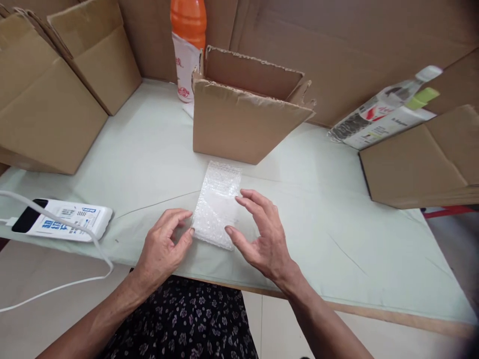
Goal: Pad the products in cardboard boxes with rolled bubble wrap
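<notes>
A small bubble-wrap bag (218,203) lies flat on the pale green table (149,149), just in front of an open brown cardboard box (243,119). My left hand (162,247) rests at the bag's near left corner, its fingertips touching the edge. My right hand (262,232) hovers at the bag's right edge with fingers spread, thumb near the bottom corner. Neither hand has lifted the bag.
A white power bank (63,219) with a white cable (56,289) lies at the left. Folded cardboard boxes (56,85) stand at left and right (422,164). An orange-capped bottle (188,45) stands behind the open box. Printed packets (385,117) lean at the right.
</notes>
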### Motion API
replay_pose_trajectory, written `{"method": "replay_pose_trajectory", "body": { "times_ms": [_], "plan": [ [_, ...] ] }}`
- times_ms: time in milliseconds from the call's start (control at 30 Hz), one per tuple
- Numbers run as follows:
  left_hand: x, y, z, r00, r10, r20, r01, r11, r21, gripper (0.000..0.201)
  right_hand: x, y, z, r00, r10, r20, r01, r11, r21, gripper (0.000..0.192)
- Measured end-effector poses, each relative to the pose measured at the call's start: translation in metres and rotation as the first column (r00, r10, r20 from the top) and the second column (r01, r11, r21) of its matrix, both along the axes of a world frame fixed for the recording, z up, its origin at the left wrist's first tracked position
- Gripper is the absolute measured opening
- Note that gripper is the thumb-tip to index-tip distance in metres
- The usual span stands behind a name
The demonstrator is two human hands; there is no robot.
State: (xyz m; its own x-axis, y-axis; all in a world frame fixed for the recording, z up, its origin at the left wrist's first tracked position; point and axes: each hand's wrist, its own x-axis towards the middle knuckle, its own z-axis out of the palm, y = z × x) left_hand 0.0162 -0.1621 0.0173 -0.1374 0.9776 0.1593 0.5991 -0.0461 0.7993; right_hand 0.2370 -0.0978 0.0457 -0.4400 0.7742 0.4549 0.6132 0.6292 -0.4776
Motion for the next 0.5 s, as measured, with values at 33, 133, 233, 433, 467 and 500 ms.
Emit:
{"method": "replay_pose_trajectory", "body": {
  "times_ms": [33, 133, 233, 433, 467, 500],
  "plan": [
    [0.002, 0.000, -0.001, 0.999, -0.011, -0.052, 0.014, 0.998, 0.069, 0.023, -0.003, 0.001, 0.001, 1.000, 0.014, 0.016, -0.014, 1.000, 0.016, 0.043],
    [0.008, 0.001, -0.003, 0.984, -0.044, -0.172, 0.073, 0.983, 0.167, 0.025, -0.007, 0.005, -0.005, 0.996, -0.021, 0.086, 0.016, 0.998, 0.059, 0.038],
    [0.012, 0.002, -0.006, 0.968, -0.085, -0.234, 0.117, 0.985, 0.124, 0.027, -0.002, 0.015, -0.025, 0.980, -0.078, 0.184, 0.074, 0.997, 0.030, 0.037],
    [0.012, -0.004, -0.012, 0.983, -0.077, -0.168, 0.106, 0.980, 0.169, 0.025, 0.007, 0.032, -0.054, 0.976, 0.020, 0.218, -0.013, 0.999, -0.032, 0.034],
    [0.012, -0.005, -0.013, 0.982, -0.069, -0.177, 0.100, 0.980, 0.172, 0.024, 0.008, 0.031, -0.052, 0.978, 0.020, 0.206, -0.016, 1.000, -0.021, 0.034],
    [0.011, -0.006, -0.014, 0.980, -0.061, -0.190, 0.093, 0.981, 0.170, 0.023, 0.008, 0.029, -0.049, 0.981, 0.022, 0.193, -0.020, 1.000, -0.013, 0.033]
  ]
}}
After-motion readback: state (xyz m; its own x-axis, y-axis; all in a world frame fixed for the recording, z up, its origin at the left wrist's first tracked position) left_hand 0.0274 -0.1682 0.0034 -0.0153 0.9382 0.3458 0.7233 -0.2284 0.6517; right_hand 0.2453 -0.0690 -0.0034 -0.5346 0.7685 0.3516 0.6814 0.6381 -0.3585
